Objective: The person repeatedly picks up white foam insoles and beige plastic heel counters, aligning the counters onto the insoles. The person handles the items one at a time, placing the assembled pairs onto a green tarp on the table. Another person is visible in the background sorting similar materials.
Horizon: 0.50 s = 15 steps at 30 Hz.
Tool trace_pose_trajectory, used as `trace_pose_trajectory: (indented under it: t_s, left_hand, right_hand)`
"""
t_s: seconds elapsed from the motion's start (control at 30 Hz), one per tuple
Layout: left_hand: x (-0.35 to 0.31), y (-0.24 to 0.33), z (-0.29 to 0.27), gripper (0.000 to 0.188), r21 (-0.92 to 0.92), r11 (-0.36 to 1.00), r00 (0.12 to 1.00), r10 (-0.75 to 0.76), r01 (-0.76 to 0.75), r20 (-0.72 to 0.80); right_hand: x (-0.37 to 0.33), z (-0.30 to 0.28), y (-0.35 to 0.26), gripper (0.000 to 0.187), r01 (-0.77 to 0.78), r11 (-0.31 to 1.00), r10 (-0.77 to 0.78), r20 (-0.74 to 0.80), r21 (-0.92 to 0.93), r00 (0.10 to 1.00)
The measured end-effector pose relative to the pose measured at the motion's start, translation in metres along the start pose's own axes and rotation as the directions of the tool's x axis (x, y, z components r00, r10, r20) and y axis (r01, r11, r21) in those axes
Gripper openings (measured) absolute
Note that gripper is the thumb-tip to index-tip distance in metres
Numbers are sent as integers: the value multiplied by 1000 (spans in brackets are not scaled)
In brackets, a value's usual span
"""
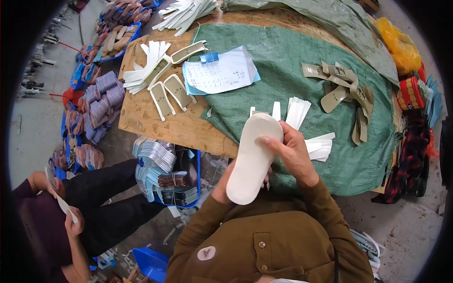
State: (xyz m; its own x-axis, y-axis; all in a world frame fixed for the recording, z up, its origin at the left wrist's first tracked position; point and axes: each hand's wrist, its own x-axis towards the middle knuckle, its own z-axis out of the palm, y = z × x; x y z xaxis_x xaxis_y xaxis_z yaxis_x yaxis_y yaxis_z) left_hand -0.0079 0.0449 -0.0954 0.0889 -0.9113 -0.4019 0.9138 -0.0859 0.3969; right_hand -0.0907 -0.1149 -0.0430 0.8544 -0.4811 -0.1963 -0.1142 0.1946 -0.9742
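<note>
while the right hand [293,152] pinches the upper end of a white shoe insole [253,158] with thumb on its face and fingers curled behind, the left hand [226,181] sits under the insole's lower half, mostly hidden, so whether it grips or only props cannot be told. the insole is held in the air just off the near edge of the wooden table [141,111], tilted, its toe end over the edge of the green cloth [292,61] that covers the table's right part. just beyond the right hand, near that edge, lie small stacks of white strips [298,111] and more white pieces [320,145] on the cloth. toward the table's right edge a loose heap of olive-grey straps [347,87] rests on the cloth. at the middle of the far part a sheet of paper with a blue clip [221,70] lies across the cloth's border. on the bare wood at the left corner sit beige sole pieces [171,94] and a fan of white strips [148,63]. below the table's near edge a blue crate [196,179] holds bundled pieces on the grey concrete floor [37,122]. at the lower left another person [71,221] in dark clothes sits holding a pale piece.
</note>
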Motion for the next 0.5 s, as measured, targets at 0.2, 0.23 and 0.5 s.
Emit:
trace_pose_trajectory:
  t_s: [0.2, 0.23, 0.5]
  left_hand:
    - [-21, 32, 12, 38, 592, 797, 965, 236, -123, -118]
    - [-24, 34, 23, 37, 710, 697, 963, 246, -97, -110]
    - [-29, 19, 29, 39, 614, 773, 972, 232, -156, -45]
  right_hand:
    - [-3, 1, 3, 27, -9, 1000, 9, 10, -22, 1000]
    - [-3, 2, 5, 26, 7, 999, -8, -5, -54, 1000]
    - [2, 8, 7, 29, -139, 964, 143, 2, 225, 990]
